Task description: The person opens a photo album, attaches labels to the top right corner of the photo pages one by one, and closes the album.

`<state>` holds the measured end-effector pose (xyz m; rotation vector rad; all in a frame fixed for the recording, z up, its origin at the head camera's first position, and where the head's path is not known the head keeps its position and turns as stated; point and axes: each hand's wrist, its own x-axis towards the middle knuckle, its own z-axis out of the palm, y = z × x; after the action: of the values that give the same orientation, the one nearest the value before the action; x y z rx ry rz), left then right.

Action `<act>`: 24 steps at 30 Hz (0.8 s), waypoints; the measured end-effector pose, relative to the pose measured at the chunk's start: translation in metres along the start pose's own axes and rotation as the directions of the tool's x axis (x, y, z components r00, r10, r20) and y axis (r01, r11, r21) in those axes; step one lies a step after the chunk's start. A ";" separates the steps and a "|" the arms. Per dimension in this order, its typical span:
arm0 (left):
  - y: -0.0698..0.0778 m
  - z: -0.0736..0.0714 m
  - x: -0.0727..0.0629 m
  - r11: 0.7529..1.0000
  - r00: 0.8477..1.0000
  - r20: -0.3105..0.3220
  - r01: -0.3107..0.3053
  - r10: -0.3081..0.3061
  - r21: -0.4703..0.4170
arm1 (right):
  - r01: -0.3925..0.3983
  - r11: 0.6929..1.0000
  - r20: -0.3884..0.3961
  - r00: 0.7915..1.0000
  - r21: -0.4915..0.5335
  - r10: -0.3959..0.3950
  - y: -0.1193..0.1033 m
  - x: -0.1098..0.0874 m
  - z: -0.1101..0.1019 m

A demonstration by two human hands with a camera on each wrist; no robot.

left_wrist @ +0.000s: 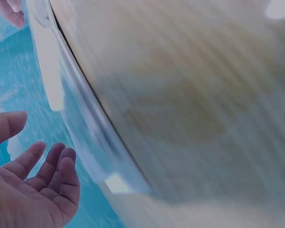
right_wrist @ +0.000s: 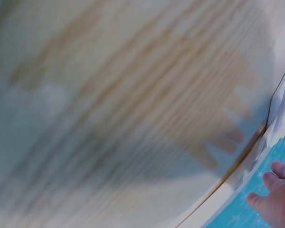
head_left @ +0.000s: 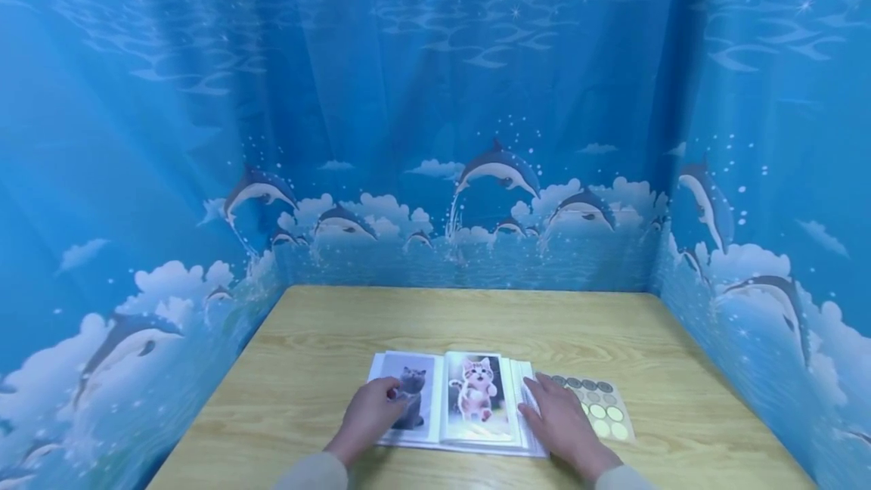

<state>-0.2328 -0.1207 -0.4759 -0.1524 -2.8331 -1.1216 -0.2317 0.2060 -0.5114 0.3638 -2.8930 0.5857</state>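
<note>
A photo album (head_left: 438,407) lies spread on the wooden table. Its left page shows a grey cat photo (head_left: 415,380), its right page a striped kitten photo (head_left: 478,388). My left hand (head_left: 370,412) is over the left page's outer side, its fingertips overlapping the grey cat. In the left wrist view, that hand's thumb and loosely bent fingers (left_wrist: 52,166) stand apart with nothing between them. At the album's right edge, my right hand (head_left: 565,418) reaches over the page margins with relaxed fingers. The right wrist view catches its spread fingers (right_wrist: 275,178) holding nothing.
Beside the album, partly behind my right hand, lies a sheet of round stickers (head_left: 615,414) in dark and pale rows. The wooden table (head_left: 463,316) ends at blue dolphin-print curtains (head_left: 408,134) at the back and both sides.
</note>
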 end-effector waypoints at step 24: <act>0.082 0.070 0.029 0.990 0.982 0.123 -0.139 0.143 -0.040 | -0.189 0.981 -0.012 0.982 -0.052 0.189 0.062 -0.011 -0.039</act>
<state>-0.2542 -0.0113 -0.4676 -0.4337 -2.8596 -1.1646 -0.2338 0.2795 -0.5007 0.0790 -2.9496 0.5351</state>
